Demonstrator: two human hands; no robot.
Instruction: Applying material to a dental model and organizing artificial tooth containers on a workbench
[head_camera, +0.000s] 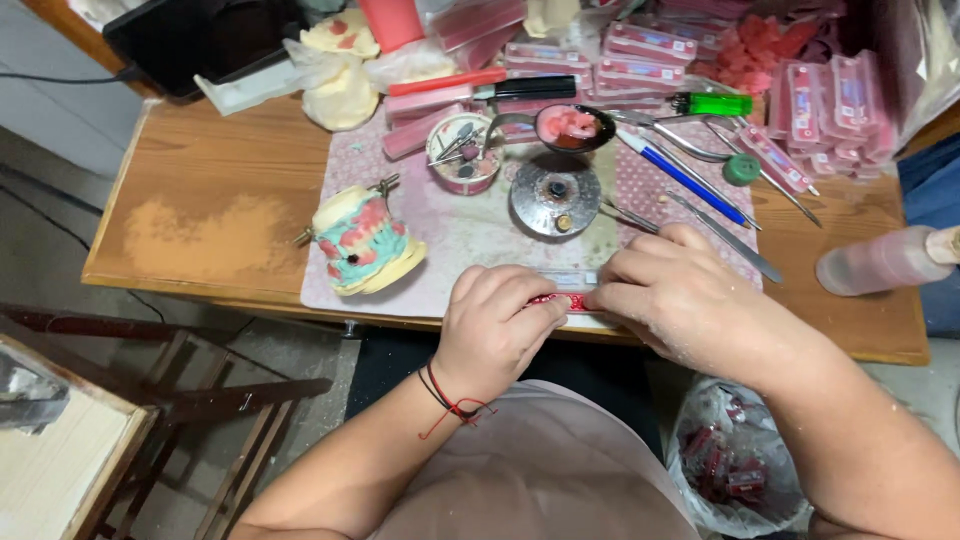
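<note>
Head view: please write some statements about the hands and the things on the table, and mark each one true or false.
1. Both hands grip one small red strip. True: the left hand and right hand meet on it at the table's near edge.
2. The dental model lies to the right of the right hand. False: it stands left of the left hand.
3. A green lighter lies at the back, near the stacked pink packs. True.
4. The left wrist is bare. False: it wears a red and black cord bracelet.
</note>
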